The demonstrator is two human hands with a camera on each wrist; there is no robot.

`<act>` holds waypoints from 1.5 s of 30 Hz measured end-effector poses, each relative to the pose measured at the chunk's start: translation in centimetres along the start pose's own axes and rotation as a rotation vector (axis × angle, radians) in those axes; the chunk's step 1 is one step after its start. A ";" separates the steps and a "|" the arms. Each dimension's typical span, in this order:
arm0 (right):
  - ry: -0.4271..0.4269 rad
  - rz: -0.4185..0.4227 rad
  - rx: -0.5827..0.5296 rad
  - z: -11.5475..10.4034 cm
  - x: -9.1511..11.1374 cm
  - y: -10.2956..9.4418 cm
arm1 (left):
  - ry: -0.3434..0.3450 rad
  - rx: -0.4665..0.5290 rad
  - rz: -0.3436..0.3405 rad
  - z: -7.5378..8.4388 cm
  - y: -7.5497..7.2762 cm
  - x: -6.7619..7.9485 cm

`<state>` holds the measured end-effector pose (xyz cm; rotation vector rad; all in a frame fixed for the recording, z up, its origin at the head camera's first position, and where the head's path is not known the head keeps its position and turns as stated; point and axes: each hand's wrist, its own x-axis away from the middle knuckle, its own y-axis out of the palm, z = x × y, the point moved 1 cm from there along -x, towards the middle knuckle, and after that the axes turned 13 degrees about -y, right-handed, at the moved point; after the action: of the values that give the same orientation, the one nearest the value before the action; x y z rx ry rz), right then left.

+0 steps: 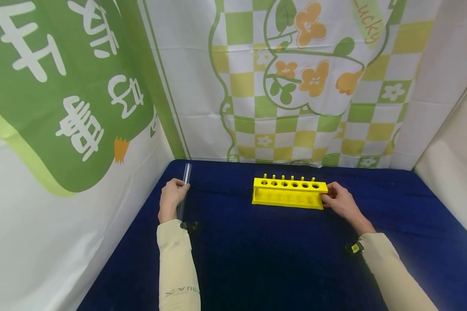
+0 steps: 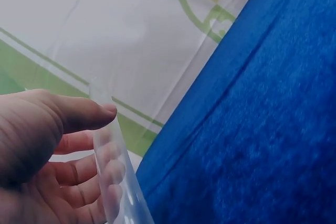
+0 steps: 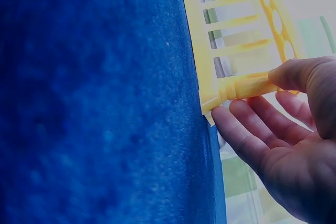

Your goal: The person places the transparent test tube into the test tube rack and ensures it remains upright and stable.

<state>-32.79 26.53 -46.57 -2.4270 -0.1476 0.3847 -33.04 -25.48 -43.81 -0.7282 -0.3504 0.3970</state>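
Observation:
My left hand [image 1: 170, 199] holds a clear test tube [image 1: 187, 173] at the table's far left. The tube stands roughly upright and slightly tilted, and its lower part passes beside the wrist. In the left wrist view, the thumb lies across the tube [image 2: 126, 182] and the curled fingers show through its wall. A yellow test tube rack [image 1: 288, 201] stands at the back of the table, with a row of round holes and several pegs behind. My right hand [image 1: 343, 204] grips its right end post, thumb on one side and fingers on the other.
Dark blue cloth [image 1: 257, 259] covers the table. A printed curtain [image 1: 241, 125] hangs behind the back edge, and a green and white one [image 1: 101, 181] runs along the left. Pale fabric [image 1: 455, 168] hangs at the right.

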 end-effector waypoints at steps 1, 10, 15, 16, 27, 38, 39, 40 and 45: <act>0.000 0.002 0.000 0.0 0.0 0.0 | 0.006 0.001 0.000 0.2 0.1 0.0; 0.005 0.007 0.008 0.3 0.1 0.1 | 0.064 -0.010 -0.028 1.0 0.8 0.1; 0.005 0.007 0.005 0.3 0.2 0.1 | 0.079 -0.008 -0.034 1.0 0.9 0.2; 0.005 0.006 0.005 0.3 0.2 0.1 | 0.083 -0.008 -0.036 1.1 0.9 0.3; 0.000 0.010 0.008 0.2 0.2 0.2 | 0.161 0.000 -0.076 3.1 1.8 1.2; -0.013 0.015 0.004 0.1 0.1 0.2 | 0.209 -0.020 -0.078 4.5 1.8 1.8; -0.015 0.015 0.005 0.1 0.1 0.1 | 0.209 -0.017 -0.078 4.5 1.8 1.8; -0.015 0.016 0.004 0.0 0.1 0.1 | 0.206 -0.012 -0.080 4.6 1.8 1.9; -0.016 0.016 0.010 0.0 0.0 0.1 | 0.197 0.005 -0.084 4.7 1.5 1.9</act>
<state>-32.75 26.46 -46.59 -2.4175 -0.1324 0.4111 -33.76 -20.87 -41.27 -0.7386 -0.1929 0.2444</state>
